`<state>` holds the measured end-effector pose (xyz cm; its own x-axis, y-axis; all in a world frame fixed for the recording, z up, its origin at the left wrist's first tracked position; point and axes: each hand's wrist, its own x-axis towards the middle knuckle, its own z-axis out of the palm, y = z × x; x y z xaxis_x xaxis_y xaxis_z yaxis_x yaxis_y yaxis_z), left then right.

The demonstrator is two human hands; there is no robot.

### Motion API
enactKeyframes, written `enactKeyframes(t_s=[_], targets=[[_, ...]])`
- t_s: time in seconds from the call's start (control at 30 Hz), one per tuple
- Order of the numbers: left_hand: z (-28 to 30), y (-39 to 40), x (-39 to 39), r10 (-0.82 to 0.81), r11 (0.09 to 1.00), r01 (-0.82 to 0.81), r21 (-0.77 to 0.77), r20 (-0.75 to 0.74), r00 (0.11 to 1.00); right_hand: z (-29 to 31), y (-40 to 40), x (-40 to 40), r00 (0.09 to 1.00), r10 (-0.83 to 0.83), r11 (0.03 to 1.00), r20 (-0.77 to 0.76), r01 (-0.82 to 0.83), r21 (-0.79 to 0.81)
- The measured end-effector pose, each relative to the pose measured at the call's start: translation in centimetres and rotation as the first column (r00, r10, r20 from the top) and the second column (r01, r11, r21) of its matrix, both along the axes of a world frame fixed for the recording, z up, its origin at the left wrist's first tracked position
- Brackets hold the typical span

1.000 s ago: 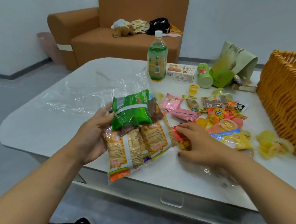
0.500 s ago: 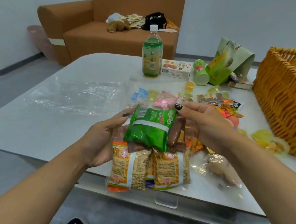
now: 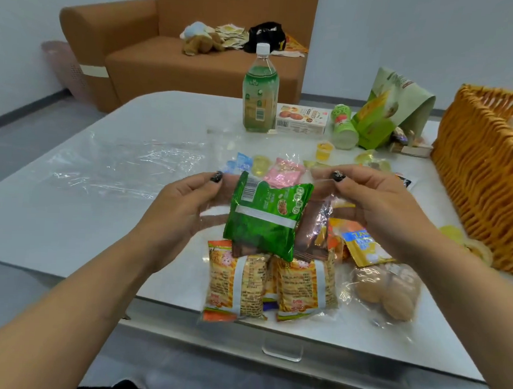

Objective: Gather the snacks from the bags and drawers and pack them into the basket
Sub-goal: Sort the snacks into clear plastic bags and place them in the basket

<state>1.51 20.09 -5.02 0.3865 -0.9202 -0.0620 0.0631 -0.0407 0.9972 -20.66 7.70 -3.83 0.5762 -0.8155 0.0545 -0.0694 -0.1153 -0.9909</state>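
Note:
A clear plastic bag of snacks (image 3: 302, 312) hangs upright over the table's near edge. Inside it a green packet (image 3: 265, 221) sits on top, brown packets beside it, and orange-yellow packets (image 3: 301, 286) at the bottom. My left hand (image 3: 186, 208) pinches the bag's top left corner. My right hand (image 3: 376, 206) pinches its top right corner, so the mouth is stretched between them. The woven orange basket (image 3: 482, 176) stands at the right, apart from both hands. Loose snacks lie on the table behind the bag, among them a pink packet (image 3: 286, 175) and a yellow-blue packet (image 3: 365, 247).
On the white table (image 3: 69, 220) lie an empty clear bag (image 3: 126, 163), a wrapped bun (image 3: 386, 293), a green drink bottle (image 3: 260, 90), a small box (image 3: 302, 119), a green tube (image 3: 343, 127) and a tipped green paper bag (image 3: 387, 109). A brown sofa (image 3: 179, 59) stands behind.
My right hand left the loose snacks and came up to the bag. Both hands have shifted to the bag's top corners, and the bag now hangs upright between them.

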Motion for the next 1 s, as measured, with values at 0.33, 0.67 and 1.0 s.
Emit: enactKeyframes(t_s=[0.33,0.67,1.0], targets=[[1.9,0.7,1.6,-0.01,0.998,-0.007,0.063,0.256,0.967,2.4,-0.9,-2.8,0.994,-0.036,0.993,-0.1,0.025,-0.112],[4.7,0.9,-0.4,0.014,0.998,0.017,0.061,-0.466,0.885,4.3,1.1,-1.1,0.973,-0.104,0.876,0.208,-0.009,0.482],[5.4,1.9,-1.5,0.187,0.977,-0.119,0.175,-0.447,0.875,4.6,2.1,-1.0,0.984,-0.171,0.835,0.058,0.114,0.538]])
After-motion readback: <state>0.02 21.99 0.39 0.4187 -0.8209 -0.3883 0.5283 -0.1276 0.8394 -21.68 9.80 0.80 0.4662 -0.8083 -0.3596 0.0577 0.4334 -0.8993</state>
